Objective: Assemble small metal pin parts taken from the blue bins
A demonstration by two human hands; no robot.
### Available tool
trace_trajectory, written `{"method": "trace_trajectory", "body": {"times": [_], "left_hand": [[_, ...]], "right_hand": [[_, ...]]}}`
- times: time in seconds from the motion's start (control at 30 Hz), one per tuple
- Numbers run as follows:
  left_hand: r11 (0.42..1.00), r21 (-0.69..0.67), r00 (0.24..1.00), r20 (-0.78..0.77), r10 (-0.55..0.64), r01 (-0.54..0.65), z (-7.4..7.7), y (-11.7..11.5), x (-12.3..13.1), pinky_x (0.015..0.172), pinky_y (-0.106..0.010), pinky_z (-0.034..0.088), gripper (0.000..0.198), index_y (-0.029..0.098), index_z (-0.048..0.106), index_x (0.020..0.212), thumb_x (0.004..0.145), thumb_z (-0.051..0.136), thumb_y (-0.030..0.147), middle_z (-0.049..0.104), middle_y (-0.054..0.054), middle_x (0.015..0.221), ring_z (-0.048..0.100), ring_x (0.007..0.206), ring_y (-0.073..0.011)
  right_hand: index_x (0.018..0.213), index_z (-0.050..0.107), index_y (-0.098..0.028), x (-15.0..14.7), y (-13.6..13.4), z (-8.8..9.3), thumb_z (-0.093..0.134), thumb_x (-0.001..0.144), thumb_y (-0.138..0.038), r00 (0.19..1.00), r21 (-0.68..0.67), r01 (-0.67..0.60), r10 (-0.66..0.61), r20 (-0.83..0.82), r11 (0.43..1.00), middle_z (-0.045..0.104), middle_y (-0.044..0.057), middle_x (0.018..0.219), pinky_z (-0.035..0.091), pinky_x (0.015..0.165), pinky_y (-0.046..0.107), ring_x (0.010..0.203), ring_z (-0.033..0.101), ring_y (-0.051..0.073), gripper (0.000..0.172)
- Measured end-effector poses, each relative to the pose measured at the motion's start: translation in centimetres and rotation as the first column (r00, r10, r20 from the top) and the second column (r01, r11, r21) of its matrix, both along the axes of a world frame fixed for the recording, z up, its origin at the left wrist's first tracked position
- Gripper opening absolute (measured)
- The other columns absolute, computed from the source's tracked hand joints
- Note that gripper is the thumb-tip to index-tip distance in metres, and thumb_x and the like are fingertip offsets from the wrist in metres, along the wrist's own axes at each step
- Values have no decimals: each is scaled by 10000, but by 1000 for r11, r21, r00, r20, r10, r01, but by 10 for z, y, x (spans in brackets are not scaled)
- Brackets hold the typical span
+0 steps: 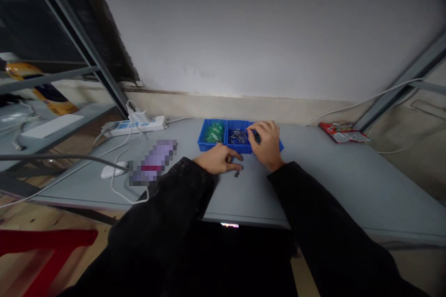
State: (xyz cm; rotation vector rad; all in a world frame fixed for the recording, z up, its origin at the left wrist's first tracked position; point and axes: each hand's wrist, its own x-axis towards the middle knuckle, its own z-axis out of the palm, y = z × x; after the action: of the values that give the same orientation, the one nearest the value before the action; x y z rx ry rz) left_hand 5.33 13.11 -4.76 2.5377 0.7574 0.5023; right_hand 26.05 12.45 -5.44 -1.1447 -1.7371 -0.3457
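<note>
My left hand (218,158) rests low over the grey table, its thumb and forefinger curved with a gap between them. Just below its fingertips lies a small metal piece (237,173), apart from the hand. In the middle blue bin (239,149) are many thin silver metal pins (238,136). The left blue bin (201,140) holds small green translucent pieces (213,132). My right hand (266,141) is over the right blue bin (281,146), fingers curled down and closed. A small dark thing (257,136) shows at its fingers; what exactly they grip is hidden.
A pixelated purple phone-like shape (156,160) and a white mouse-like object (113,170) lie left, among white cables. Behind them is a white power strip (149,124). A red packet (343,132) lies at right. A yellow bottle (43,86) and red stool (49,246) are far left.
</note>
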Motion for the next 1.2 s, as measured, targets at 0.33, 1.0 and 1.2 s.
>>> {"method": "trace_trajectory", "body": {"times": [0.33,1.0,1.2], "left_hand": [[979,-195,990,-138,23,-50,0,4,1,619,-239,391,259,171,755,1030,846,761,353,638,17,642,549,572,-114],[986,-56,987,-41,-157,154,-8,15,-6,733,-254,468,147,168,760,932,854,671,82,693,-36,886,638,786,-136],[987,-37,986,-53,-158,156,-9,13,-3,795,-254,480,167,152,727,894,860,616,32,667,-42,918,628,823,-139]], "right_hand": [[937,693,-206,-3,-1,-4,527,982,-280,998,-38,-14,16,62,999,703,42,970,369,876,384,989,560,234,188],[899,677,-195,-3,0,-3,570,956,-231,996,-65,-42,47,72,997,701,26,950,371,853,380,973,562,234,127],[923,665,-193,-5,-3,-2,546,974,-218,992,-65,-117,120,47,991,694,35,945,393,866,392,967,555,228,132]]}}
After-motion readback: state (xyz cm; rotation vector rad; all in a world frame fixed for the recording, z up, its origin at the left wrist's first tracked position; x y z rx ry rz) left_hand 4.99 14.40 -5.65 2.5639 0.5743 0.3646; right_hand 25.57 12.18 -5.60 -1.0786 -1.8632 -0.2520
